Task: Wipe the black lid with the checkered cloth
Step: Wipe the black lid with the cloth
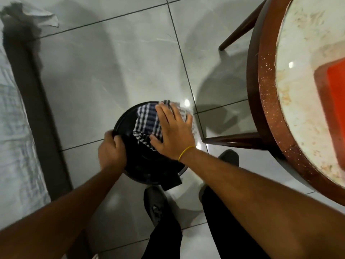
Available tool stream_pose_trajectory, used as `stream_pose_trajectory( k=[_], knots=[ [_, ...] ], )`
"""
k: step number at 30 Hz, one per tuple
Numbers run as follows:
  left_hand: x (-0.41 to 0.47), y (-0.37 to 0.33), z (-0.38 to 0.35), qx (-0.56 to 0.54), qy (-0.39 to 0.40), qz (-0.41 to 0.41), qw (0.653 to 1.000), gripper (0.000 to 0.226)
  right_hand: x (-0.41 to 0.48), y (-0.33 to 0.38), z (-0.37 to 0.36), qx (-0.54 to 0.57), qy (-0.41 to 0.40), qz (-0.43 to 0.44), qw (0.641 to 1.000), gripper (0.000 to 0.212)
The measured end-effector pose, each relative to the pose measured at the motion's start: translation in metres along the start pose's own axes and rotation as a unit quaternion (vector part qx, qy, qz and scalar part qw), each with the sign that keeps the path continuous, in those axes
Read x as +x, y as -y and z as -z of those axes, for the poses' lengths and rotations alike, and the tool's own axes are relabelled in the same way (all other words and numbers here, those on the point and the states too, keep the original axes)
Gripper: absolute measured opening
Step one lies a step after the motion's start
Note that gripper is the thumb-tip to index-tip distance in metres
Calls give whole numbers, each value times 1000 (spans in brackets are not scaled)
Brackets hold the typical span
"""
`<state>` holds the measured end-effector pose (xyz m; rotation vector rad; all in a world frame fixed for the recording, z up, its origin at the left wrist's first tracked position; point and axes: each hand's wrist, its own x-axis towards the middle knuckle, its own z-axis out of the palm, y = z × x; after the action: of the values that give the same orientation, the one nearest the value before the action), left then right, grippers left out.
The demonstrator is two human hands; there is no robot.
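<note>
A round black lid (147, 163) is held in front of me above the tiled floor. My left hand (111, 152) grips its left rim, fingers curled over the edge. A blue-and-white checkered cloth (147, 121) lies on the lid's far right part. My right hand (172, 128) presses flat on the cloth, fingers spread and pointing away from me; a yellow band circles its wrist. The lid's right edge is hidden under the cloth and hand.
A round table (268, 116) with a brown wooden rim and pale top stands at the right, with a red object (332, 101) on it. A patterned mattress or bedding (13, 128) runs along the left. My feet (155, 204) stand below the lid on grey floor tiles (112, 68).
</note>
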<state>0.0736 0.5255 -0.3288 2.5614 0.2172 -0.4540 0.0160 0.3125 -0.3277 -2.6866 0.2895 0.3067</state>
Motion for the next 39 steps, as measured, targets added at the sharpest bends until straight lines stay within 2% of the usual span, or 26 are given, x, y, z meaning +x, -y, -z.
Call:
stream_pose_trajectory(
  k=[2,5,9,11,14,16,18,21,24,27,30,35,39],
  knots=[
    [22,-29,-11,-12,-18,-40,999,43,26,-6,9,-39,22,62,997,101],
    [40,-49,-26,35,-44,-89,994,43,50,-13,15,-74,28,114,990,96],
    [43,-44,-33,27,-80,11,996,51,48,-12,10,-78,-17,95,992,89],
    [42,-46,-33,20,-83,26,996,52,37,-5,4,-60,-48,16,997,86],
    [42,-52,-32,20,-77,37,996,52,8,14,-11,5,-98,-192,976,83],
    [41,-53,-31,15,-72,46,996,52,-15,34,-21,67,-143,-339,927,82],
    [41,-54,-31,14,-72,54,996,52,-34,58,-31,118,-179,-449,867,81],
    [40,-49,-31,26,-66,35,997,52,-48,91,-41,166,-168,-541,807,78],
    [42,-44,-29,47,-49,-7,998,50,-50,104,-44,188,-163,-566,786,78],
    [44,-41,-27,63,-33,-36,997,46,-51,99,-48,162,-169,-539,809,78],
    [44,-42,-26,75,-25,-47,996,47,-52,83,-49,113,-149,-473,861,80],
    [44,-41,-22,79,-15,-59,995,43,-30,58,-40,47,-123,-320,938,85],
    [45,-43,-22,78,-3,-62,995,44,11,43,-24,-8,-64,-147,987,90]
  ],
)
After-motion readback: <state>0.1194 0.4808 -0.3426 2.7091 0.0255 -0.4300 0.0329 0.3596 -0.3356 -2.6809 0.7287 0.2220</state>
